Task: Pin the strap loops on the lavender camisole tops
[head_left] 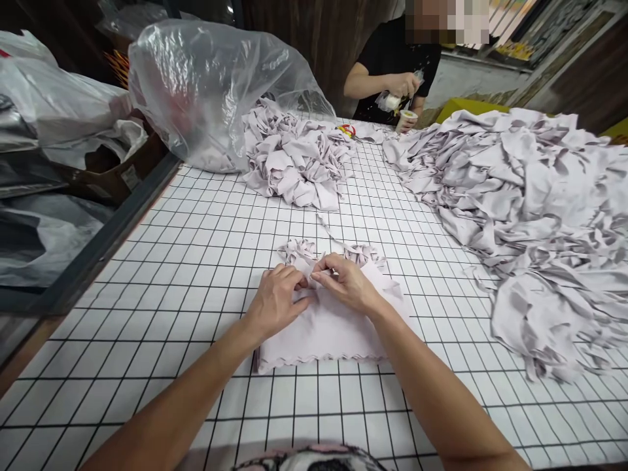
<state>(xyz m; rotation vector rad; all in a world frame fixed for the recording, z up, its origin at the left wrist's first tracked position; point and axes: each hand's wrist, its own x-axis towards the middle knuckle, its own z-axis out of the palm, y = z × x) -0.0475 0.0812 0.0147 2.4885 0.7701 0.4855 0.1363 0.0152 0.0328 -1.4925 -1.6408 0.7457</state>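
Note:
A pale pinkish-lilac garment with a wavy hem lies flat before me, the hem toward my body. Ruffled bunches of the same fabric show at its far edge, and a thin strip trails away from them. My left hand rests on the garment's upper left part, fingers bent and thumb stretched apart from them. Close beside it, my right hand pinches a bit of the fabric between thumb and forefinger near the upper middle. The exact part inside the pinch is too small to make out.
A heap of similar fabric pieces spills from a clear plastic bag at the back. A larger heap covers the right side. Across the grid-patterned table a person holds a cup. Bags and boxes stand left.

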